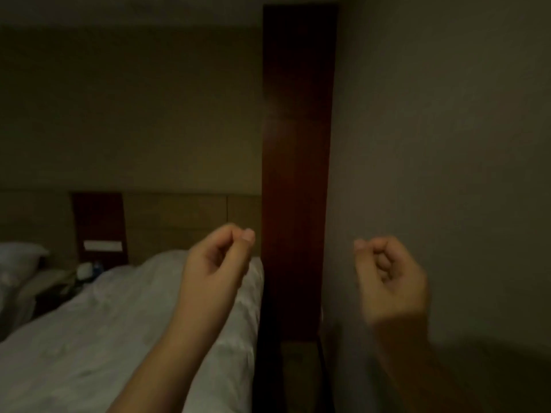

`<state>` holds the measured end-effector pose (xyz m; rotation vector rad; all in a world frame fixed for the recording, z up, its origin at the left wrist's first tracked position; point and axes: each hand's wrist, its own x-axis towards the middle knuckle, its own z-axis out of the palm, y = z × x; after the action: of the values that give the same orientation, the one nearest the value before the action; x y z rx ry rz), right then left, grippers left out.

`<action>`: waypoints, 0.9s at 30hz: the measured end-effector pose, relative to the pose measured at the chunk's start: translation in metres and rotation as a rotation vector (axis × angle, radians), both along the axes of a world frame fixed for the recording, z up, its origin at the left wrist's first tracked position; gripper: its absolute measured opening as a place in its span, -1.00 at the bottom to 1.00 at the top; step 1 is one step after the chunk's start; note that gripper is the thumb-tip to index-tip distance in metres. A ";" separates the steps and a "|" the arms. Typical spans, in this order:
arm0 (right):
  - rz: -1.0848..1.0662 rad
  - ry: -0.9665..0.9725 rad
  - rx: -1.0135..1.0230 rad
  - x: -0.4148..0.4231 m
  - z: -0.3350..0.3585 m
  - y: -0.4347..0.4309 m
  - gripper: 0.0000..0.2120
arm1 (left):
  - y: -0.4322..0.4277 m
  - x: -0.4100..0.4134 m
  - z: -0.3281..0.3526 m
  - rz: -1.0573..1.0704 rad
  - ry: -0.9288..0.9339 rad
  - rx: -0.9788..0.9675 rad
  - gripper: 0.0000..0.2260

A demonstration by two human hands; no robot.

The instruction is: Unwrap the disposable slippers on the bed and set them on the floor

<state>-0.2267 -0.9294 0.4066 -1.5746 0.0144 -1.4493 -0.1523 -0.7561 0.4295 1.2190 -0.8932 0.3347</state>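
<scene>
Your left hand (216, 260) and right hand (387, 275) are both raised in front of you, well apart, each loosely curled with the fingertips pinched toward the thumb; neither shows anything in its grip. Your left hand hangs over the white bed (104, 332), whose rumpled cover lies bare where you can see it, with no slippers in sight. Your right hand is blurred, set against the plain wall (447, 144), beside the dark wooden panel (298, 144).
</scene>
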 end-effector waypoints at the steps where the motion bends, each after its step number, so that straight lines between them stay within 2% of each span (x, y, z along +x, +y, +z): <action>1: 0.009 -0.041 -0.021 -0.014 0.035 0.006 -0.75 | 0.009 -0.012 0.034 0.018 -0.040 -0.025 -0.65; 5: -0.043 -0.202 -0.135 -0.070 0.143 0.025 -0.75 | 0.047 -0.066 0.144 0.074 -0.190 -0.029 -0.66; 9: -0.030 -0.293 -0.197 -0.111 0.193 0.041 -0.70 | 0.077 -0.115 0.197 0.092 -0.269 0.037 -0.72; 14: 0.034 -0.286 -0.290 -0.116 0.191 0.049 -0.66 | 0.100 -0.143 0.195 0.207 -0.285 0.108 -0.74; 21: 0.124 -0.270 -0.234 -0.107 0.171 0.085 -0.67 | 0.147 -0.164 0.177 0.307 -0.189 0.135 -0.86; 27: 0.242 -0.156 -0.233 -0.115 0.147 0.171 -0.84 | 0.231 -0.188 0.149 0.365 -0.167 0.144 -0.87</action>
<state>-0.3419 -0.7579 0.5539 -1.5803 -0.4363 -1.4145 -0.3404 -0.5248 0.5783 1.5072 -0.8458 0.6821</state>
